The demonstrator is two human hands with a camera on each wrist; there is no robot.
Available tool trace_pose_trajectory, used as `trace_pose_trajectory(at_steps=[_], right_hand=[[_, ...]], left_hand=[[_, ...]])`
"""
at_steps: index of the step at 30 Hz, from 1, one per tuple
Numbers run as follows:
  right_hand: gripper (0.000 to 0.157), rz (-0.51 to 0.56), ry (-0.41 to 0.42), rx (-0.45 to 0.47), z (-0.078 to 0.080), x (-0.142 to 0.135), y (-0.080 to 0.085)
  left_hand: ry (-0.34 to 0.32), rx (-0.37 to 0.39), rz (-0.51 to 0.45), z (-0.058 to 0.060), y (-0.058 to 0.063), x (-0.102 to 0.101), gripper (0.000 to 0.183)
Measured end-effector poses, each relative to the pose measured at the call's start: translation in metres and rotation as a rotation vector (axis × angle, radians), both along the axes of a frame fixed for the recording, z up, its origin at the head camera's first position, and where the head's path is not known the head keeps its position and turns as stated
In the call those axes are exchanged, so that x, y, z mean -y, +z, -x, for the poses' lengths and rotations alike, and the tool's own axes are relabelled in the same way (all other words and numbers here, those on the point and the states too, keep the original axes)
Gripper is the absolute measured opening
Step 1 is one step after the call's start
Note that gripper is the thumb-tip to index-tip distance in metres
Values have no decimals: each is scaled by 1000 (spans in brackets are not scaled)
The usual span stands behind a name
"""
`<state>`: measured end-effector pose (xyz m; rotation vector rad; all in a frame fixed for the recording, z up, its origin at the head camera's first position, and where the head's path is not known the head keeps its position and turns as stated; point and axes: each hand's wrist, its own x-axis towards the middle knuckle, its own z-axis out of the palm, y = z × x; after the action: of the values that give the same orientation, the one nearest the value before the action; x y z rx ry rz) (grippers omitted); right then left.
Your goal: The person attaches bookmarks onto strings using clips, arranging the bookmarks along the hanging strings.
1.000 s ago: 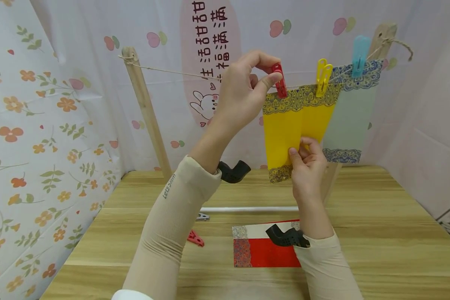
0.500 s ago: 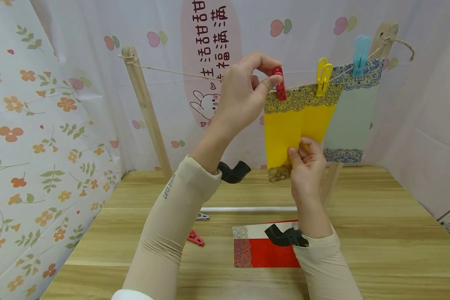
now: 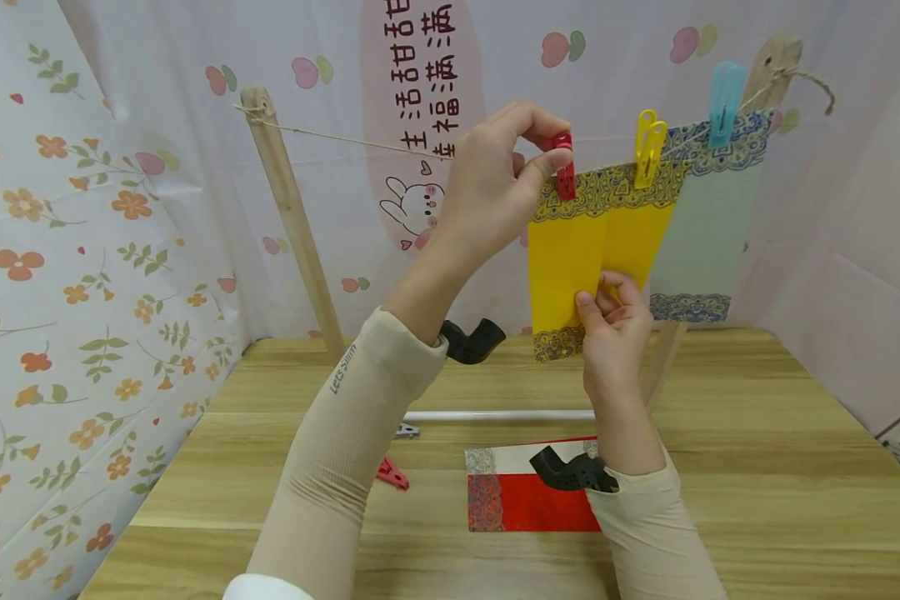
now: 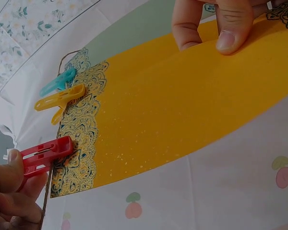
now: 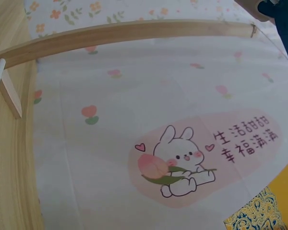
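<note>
A yellow card [image 3: 566, 267] with patterned bands at top and bottom hangs from the thin rope [image 3: 360, 143]. My left hand [image 3: 495, 179] pinches the handles of a red clothespin [image 3: 566, 179], whose other end sits over the card's top left edge. A yellow clothespin [image 3: 648, 154] clips the same top edge farther right. Lower down, my right hand [image 3: 617, 325] holds the card between thumb and fingers, and the sheet bends there. In the left wrist view the red clothespin [image 4: 48, 152] overlaps the patterned band. The right wrist view shows only a corner of the card [image 5: 257, 215].
A pale green card [image 3: 701, 225] hangs behind under a blue clothespin [image 3: 726, 104]. Wooden posts [image 3: 292, 212] carry the rope. On the table lie a red card [image 3: 543, 502], a whitish card [image 3: 513, 460], a red clothespin [image 3: 392, 473], a grey clothespin [image 3: 407, 431] and a white rod [image 3: 495, 415].
The left hand and red clothespin have shifted slightly right along the card's top edge. The right hand keeps its hold; the whole view has moved a little.
</note>
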<state>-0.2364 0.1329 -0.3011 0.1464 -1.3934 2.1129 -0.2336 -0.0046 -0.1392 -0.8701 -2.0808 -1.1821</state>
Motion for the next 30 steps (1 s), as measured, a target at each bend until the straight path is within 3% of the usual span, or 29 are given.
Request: trace_pose_trajectory(at_steps=[16, 25, 30], right_hand=[[26, -30, -27, -24, 0, 0, -4], [24, 23, 16, -33, -1, 0, -6], [23, 29, 33, -19, 0, -2, -7]], left_hand=[[0, 32, 20, 1, -2, -1, 20], [-69, 99, -16, 4, -2, 3, 29], [-62, 120, -33, 5, -4, 3, 32]])
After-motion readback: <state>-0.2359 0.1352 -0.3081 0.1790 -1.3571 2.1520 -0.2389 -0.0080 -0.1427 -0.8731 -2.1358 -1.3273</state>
